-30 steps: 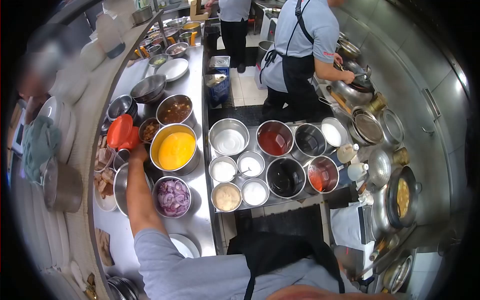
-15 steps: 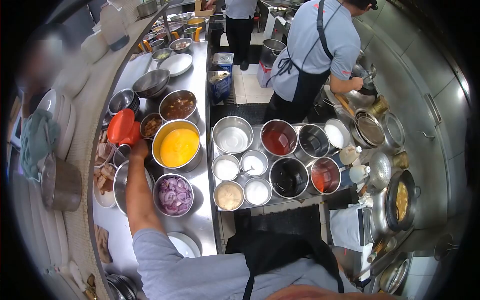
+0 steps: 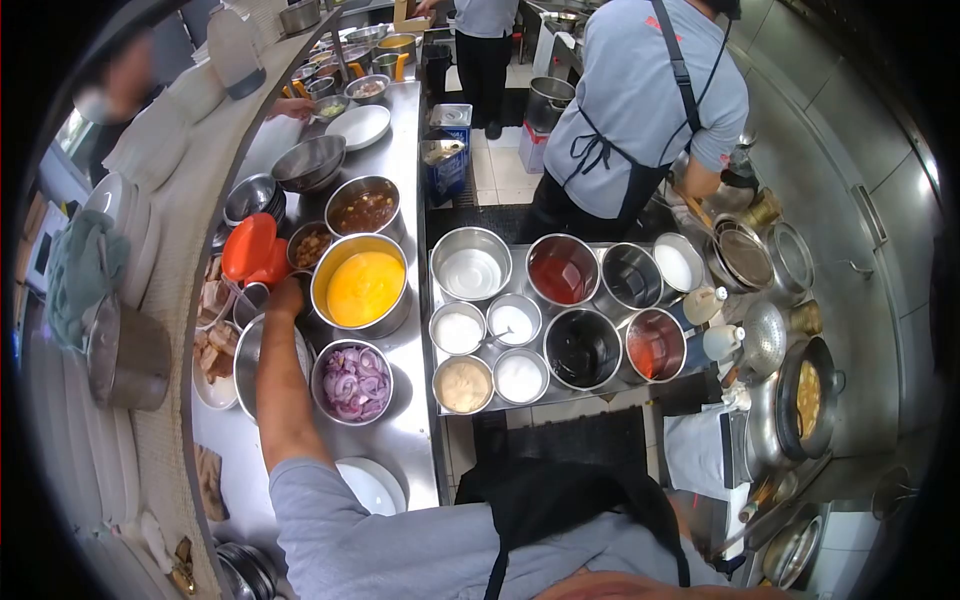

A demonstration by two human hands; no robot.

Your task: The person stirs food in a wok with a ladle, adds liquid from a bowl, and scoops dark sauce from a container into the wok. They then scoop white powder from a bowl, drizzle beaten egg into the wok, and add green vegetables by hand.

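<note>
My left hand [image 3: 287, 297] reaches down on the steel counter between the pot of yellow liquid [image 3: 362, 287] and a steel bowl [image 3: 248, 368]. Its fingers point away from me and are hidden, so any hold is unseen. Just beyond it lie an orange-red plastic container [image 3: 250, 248] and a small steel pot of brown chunks [image 3: 309, 246]. Closer to me stands a pot of sliced purple onions [image 3: 352, 383]. Left of the forearm, pieces of meat [image 3: 216, 355] rest in a white dish. My right hand is out of view.
Several steel pots of sauces and white powders stand on a side table [image 3: 520, 408] to the right. Beyond it a co-worker [image 3: 640, 120] in a black apron faces the stove. A wok [image 3: 808, 400] with food sits at far right. A shelf [image 3: 160, 330] edges the counter's left.
The view has shifted slightly. My left hand stays in nearly the same spot. Another person's hand has appeared at the counter's far end, and the co-worker by the stove has leaned right.
</note>
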